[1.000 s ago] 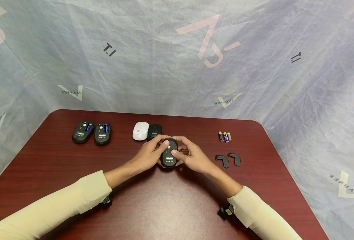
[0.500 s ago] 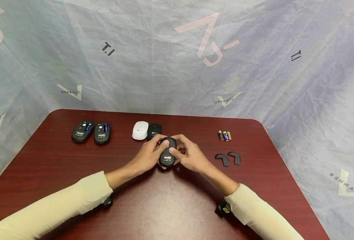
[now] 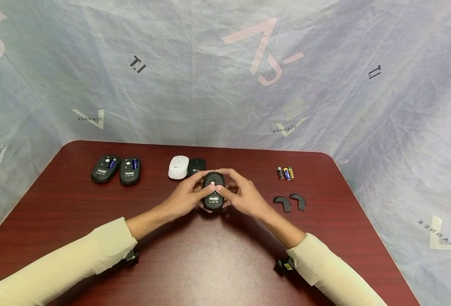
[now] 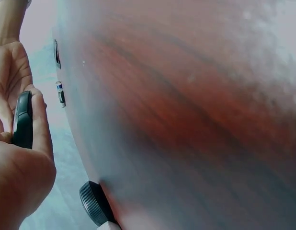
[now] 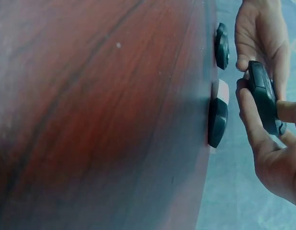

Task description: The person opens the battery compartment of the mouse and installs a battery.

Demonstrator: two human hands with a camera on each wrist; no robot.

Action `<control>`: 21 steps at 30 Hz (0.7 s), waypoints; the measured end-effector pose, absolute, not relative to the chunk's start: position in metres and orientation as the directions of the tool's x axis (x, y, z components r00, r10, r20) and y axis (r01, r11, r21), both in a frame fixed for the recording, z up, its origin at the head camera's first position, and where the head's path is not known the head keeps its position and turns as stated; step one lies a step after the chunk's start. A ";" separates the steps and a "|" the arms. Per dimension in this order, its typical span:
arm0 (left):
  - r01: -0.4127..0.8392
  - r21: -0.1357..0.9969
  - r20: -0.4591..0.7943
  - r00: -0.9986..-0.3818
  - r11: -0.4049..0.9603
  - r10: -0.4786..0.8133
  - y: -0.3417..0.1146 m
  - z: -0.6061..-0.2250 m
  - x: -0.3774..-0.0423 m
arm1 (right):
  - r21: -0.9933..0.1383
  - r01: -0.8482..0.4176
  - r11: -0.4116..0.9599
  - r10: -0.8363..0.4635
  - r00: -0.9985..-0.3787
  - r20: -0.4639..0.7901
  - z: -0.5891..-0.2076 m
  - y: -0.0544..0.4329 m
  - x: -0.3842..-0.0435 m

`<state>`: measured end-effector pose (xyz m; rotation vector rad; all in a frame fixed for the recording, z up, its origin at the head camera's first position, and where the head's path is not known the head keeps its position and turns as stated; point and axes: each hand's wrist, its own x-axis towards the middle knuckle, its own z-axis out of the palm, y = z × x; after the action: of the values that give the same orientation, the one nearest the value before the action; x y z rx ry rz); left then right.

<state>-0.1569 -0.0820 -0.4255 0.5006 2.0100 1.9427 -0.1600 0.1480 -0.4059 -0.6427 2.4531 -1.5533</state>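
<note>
Both hands hold a black computer mouse [image 3: 213, 202], its underside with a white label facing up. My left hand [image 3: 185, 195] grips its left side and my right hand [image 3: 244, 193] its right side. The two thumbs meet on the underside, near its middle. In the right wrist view the mouse [image 5: 264, 98] is seen edge-on between the fingers, apart from the table. The left wrist view shows the mouse [image 4: 23, 120] with fingers along its edges. The fingers beneath it are mostly hidden in the head view.
Two upturned black mice [image 3: 105, 169] with blue batteries in their open compartments lie at the back left of the table [image 3: 218, 263]. A white mouse [image 3: 178, 167] and a black mouse [image 3: 196, 165] stand behind my hands. Right are several batteries [image 3: 287, 174] and two curved black covers [image 3: 283, 203].
My left thumb has slid down the underside to meet the right thumb. The mouse has shifted slightly left and up, and a gap shows near its top end.
</note>
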 end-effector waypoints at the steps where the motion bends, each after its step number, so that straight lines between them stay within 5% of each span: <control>1: 0.042 0.999 0.031 -0.893 0.015 0.449 -0.082 -0.426 -0.157 | -0.888 -0.280 0.365 -0.443 -0.891 0.099 -0.406 0.148 -0.160; 12: 0.026 0.999 0.007 -0.914 0.040 0.407 -0.082 -0.429 -0.158 | -0.805 -0.388 0.450 -0.347 -0.906 0.243 -0.404 0.147 -0.170; 21: 0.030 0.998 0.004 -0.920 0.060 0.392 -0.083 -0.431 -0.154 | -0.867 -0.335 0.370 -0.278 -0.930 0.241 -0.397 0.153 -0.173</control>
<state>-0.1545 -0.0827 -0.4308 0.4274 2.0723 1.9394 -0.1730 0.1534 -0.3970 -0.5923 2.6437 -1.6937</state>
